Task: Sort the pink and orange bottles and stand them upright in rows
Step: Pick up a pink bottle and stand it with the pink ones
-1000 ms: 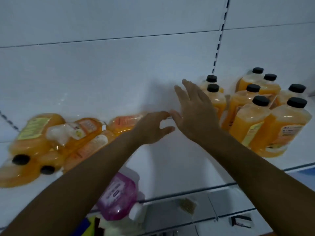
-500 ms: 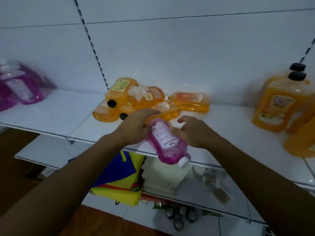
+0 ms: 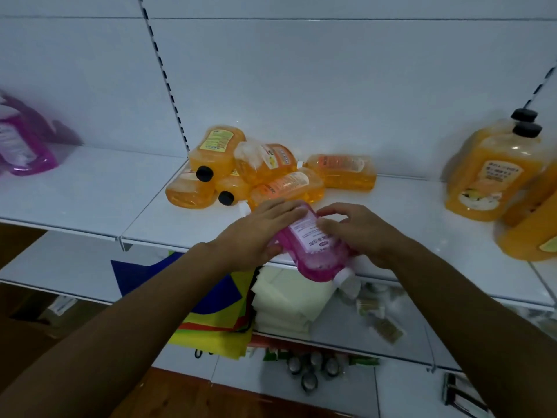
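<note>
Pink bottle [image 3: 313,248] sits between my two hands at the front edge of the white shelf [image 3: 422,212], tilted, its base up toward the shelf and its white cap [image 3: 342,277] hanging down past the lip toward me. My left hand [image 3: 259,233] grasps it from the left side, fingers laid over the upper end and the label, thumb underneath where I can only partly see it. My right hand [image 3: 358,233] is curled against the bottle's right side, fingertips bent onto the label edge, so both hands are holding the same bottle.

Just beyond my left hand's fingertips lies the heap of orange bottles [image 3: 256,173], all on their sides and piled on one another, two black caps pointing toward me. One of them nearly touches my left knuckles. Another orange bottle [image 3: 342,171] lies flat beyond my right hand, at the heap's right end, against the back panel.

Well off to the right of my right hand, upright orange bottles [image 3: 491,176] with black caps stand grouped together. Far to the left of my left hand, pink bottles [image 3: 24,143] show blurred at the frame edge; I cannot tell whether they are standing.

Below my hands, a lower shelf carries folded coloured cloth [image 3: 205,312] and a pale stack [image 3: 283,303].
</note>
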`<state>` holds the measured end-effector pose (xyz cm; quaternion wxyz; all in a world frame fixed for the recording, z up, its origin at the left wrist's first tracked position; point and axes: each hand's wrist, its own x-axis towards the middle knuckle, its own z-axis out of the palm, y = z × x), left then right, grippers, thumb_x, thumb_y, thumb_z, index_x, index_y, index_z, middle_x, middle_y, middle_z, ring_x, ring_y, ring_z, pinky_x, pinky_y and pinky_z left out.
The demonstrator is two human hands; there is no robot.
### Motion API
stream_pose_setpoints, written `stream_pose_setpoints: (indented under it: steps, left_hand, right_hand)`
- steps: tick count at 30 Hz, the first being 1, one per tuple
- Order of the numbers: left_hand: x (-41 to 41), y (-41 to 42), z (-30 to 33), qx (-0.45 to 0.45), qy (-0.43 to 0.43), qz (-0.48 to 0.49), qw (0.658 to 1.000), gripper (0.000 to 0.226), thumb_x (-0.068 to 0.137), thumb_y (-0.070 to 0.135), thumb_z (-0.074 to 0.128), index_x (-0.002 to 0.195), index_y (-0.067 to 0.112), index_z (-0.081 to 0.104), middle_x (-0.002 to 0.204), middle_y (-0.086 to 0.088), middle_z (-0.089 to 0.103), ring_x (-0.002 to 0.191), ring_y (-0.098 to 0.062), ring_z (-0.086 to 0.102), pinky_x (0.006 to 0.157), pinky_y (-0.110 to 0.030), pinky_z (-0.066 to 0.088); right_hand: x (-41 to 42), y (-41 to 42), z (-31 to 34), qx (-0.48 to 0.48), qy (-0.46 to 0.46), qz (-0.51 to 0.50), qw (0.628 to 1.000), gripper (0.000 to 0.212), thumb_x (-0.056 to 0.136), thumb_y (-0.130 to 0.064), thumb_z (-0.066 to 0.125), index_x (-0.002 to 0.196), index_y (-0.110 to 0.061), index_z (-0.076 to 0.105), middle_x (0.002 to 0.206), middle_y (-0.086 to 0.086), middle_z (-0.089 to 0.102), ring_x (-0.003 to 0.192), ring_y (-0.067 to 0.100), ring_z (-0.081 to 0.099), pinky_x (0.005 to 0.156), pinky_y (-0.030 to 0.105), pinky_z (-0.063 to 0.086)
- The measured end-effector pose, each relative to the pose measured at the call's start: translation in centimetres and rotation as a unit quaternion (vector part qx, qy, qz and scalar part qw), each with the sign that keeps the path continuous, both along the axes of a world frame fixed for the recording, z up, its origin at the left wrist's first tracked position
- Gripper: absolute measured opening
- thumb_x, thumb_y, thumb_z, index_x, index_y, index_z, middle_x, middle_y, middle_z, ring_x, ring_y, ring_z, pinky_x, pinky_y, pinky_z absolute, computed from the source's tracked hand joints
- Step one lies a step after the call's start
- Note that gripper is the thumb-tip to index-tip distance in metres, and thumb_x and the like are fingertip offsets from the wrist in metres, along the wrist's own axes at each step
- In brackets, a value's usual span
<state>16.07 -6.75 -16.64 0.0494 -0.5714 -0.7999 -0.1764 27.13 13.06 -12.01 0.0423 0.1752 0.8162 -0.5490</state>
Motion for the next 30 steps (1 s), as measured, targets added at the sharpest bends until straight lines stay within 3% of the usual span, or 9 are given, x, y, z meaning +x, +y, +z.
stream_pose_setpoints:
  steps: [2, 5, 8, 11, 13, 16, 19, 24, 30]
  left_hand:
    - [0.3, -0.4, 0.1, 0.038, -0.045, -0.013, 0.998, 0.068, 0.091, 0.036, 0.06, 0.149, 0.017, 0.03, 0.154, -0.005, 0.033, 0.142, -0.02, 0.029, 0.111, -0.04, 0.036]
    - [1.4, -0.9, 1.7, 0.125, -0.205, 0.006, 0.971, 0.064, 0.09, 0.032, 0.064, 0.146, 0.026, 0.033, 0.142, 0.006, 0.047, 0.126, -0.004, 0.047, 0.099, -0.024, 0.045]
    - [1.9, -1.6, 3.8, 0.196, -0.33, 0.038, 0.923, 0.059, 0.091, 0.018, 0.065, 0.142, 0.02, 0.037, 0.131, 0.003, 0.057, 0.118, -0.005, 0.056, 0.09, -0.022, 0.051]
    - [1.6, -3.4, 5.6, 0.24, -0.383, 0.075, 0.889, 0.054, 0.09, 0.016, 0.065, 0.138, 0.02, 0.042, 0.118, 0.002, 0.065, 0.111, -0.009, 0.062, 0.09, -0.027, 0.054]
    - [1.3, -5.0, 6.3, 0.258, -0.403, 0.1, 0.872, 0.05, 0.088, 0.021, 0.065, 0.135, 0.025, 0.048, 0.112, 0.004, 0.068, 0.106, -0.009, 0.064, 0.085, -0.028, 0.055]
    - [0.9, -7.6, 6.7, 0.288, -0.411, 0.139, 0.854, 0.045, 0.088, 0.017, 0.064, 0.131, 0.021, 0.053, 0.114, 0.002, 0.069, 0.106, -0.012, 0.065, 0.079, -0.026, 0.056]
    - [0.4, -10.6, 6.6, 0.304, -0.376, 0.195, 0.854, 0.053, 0.081, 0.017, 0.074, 0.13, 0.017, 0.055, 0.118, -0.001, 0.067, 0.107, -0.013, 0.065, 0.085, -0.026, 0.054]
    - [-1.4, -16.6, 6.2, 0.33, -0.346, 0.275, 0.834, 0.056, 0.077, 0.02, 0.078, 0.127, 0.025, 0.054, 0.112, 0.008, 0.068, 0.1, -0.006, 0.066, 0.074, -0.016, 0.053]
    - [-7.6, -25.9, 4.5, 0.364, -0.331, 0.328, 0.807, 0.055, 0.081, 0.024, 0.075, 0.13, 0.023, 0.05, 0.118, 0.005, 0.065, 0.105, -0.013, 0.065, 0.085, -0.03, 0.058]
  right_hand:
    - [0.3, 0.4, 0.8, -0.079, 0.016, -0.031, 0.996, 0.019, 0.097, -0.026, 0.056, 0.112, -0.023, 0.066, 0.104, 0.003, 0.069, 0.087, 0.02, 0.067, 0.055, 0.026, 0.052]
    - [0.2, 1.1, 2.3, -0.188, 0.067, -0.028, 0.98, 0.02, 0.096, -0.007, 0.052, 0.092, -0.013, 0.071, 0.085, 0.006, 0.069, 0.07, 0.017, 0.063, 0.052, 0.024, 0.051]
    - [-1.1, 0.7, 3.6, -0.219, 0.091, 0.046, 0.97, 0.031, 0.088, 0.012, 0.049, 0.102, -0.009, 0.067, 0.084, 0.013, 0.067, 0.073, 0.021, 0.064, 0.06, 0.024, 0.055]
    - [-3.1, -0.8, 4.5, -0.162, 0.126, 0.132, 0.97, 0.039, 0.076, -0.009, 0.072, 0.114, -0.016, 0.065, 0.098, 0.011, 0.069, 0.086, 0.019, 0.066, 0.072, 0.028, 0.054]
    - [-4.4, -2.4, 5.0, -0.087, 0.164, 0.158, 0.97, 0.041, 0.066, -0.031, 0.078, 0.106, -0.023, 0.07, 0.099, -0.002, 0.072, 0.089, 0.01, 0.066, 0.072, 0.025, 0.052]
    - [-6.5, -6.0, 5.2, -0.047, 0.22, 0.178, 0.958, 0.031, 0.076, -0.027, 0.077, 0.105, -0.018, 0.071, 0.095, -0.011, 0.072, 0.091, 0.006, 0.068, 0.072, 0.021, 0.054]
    - [-8.8, -9.9, 4.6, -0.035, 0.265, 0.186, 0.946, 0.032, 0.082, -0.025, 0.075, 0.112, -0.017, 0.066, 0.099, -0.008, 0.072, 0.097, 0.008, 0.068, 0.076, 0.026, 0.057]
    - [-13.0, -17.0, 4.6, 0.006, 0.274, 0.206, 0.939, 0.051, 0.083, -0.033, 0.073, 0.128, -0.028, 0.05, 0.111, -0.008, 0.066, 0.102, 0.009, 0.064, 0.079, 0.032, 0.058]
    - [-20.9, -27.1, 3.6, 0.028, 0.29, 0.232, 0.928, 0.058, 0.082, -0.032, 0.074, 0.133, -0.029, 0.047, 0.113, -0.001, 0.065, 0.096, 0.017, 0.067, 0.082, 0.039, 0.059]
